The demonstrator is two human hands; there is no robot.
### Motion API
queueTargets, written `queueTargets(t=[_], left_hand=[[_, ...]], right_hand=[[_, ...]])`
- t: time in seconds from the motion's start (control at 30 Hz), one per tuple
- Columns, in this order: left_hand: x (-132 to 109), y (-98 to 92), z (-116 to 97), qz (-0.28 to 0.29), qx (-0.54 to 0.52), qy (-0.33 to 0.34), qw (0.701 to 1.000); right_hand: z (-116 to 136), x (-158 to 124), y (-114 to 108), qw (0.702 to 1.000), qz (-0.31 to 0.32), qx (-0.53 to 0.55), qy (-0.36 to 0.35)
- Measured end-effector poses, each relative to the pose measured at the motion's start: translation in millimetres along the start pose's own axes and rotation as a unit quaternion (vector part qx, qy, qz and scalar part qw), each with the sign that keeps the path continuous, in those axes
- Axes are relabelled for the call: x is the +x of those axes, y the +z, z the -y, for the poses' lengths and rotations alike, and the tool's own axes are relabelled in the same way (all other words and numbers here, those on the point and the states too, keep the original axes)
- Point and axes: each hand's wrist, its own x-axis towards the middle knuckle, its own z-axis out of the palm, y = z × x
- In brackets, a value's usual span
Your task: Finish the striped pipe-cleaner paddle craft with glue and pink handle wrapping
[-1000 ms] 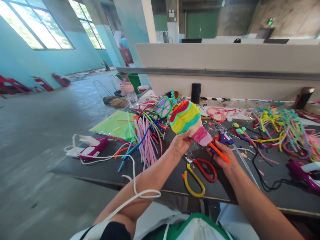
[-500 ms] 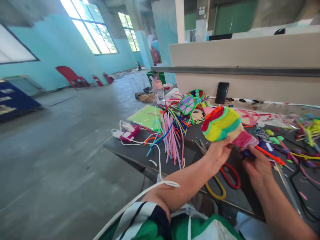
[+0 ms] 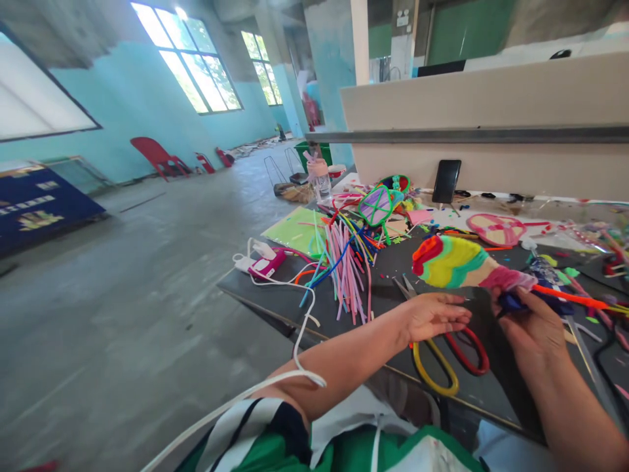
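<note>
With our right fingers (image 3: 538,311), we pinch the striped fuzzy piece (image 3: 457,263) at its pink end. We hold our left fingers (image 3: 448,317) slightly spread above the scissors (image 3: 446,391).

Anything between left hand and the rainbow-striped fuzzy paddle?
Nothing visible. The left hand is open, just below the rainbow-striped fuzzy paddle in view; the right hand holds its pink end. Metal scissors with red and yellow handles lie beneath the left hand, not between.
</note>
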Motion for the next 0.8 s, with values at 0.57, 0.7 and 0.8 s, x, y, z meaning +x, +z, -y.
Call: queueTargets(t=[0.57, 0.7, 0.8], left_hand=[[-107.9, -96.5, -148.7, -0.374, 0.612, 0.227, 0.659], [-97.6, -133.2, -192.2, -0.460, 0.621, 0.190, 0.606], [-79.0, -138.8, -194.0, -0.481, 0.623, 0.169, 0.593]], right_hand=[[-4.0, -0.2, 0.6, 1.000, 0.002, -0.021, -0.004], [-4.9, -1.3, 1.8, 1.000, 0.004, -0.023, -0.006], [-5.3, -0.2, -0.1, 1.000, 0.003, -0.027, -0.006]])
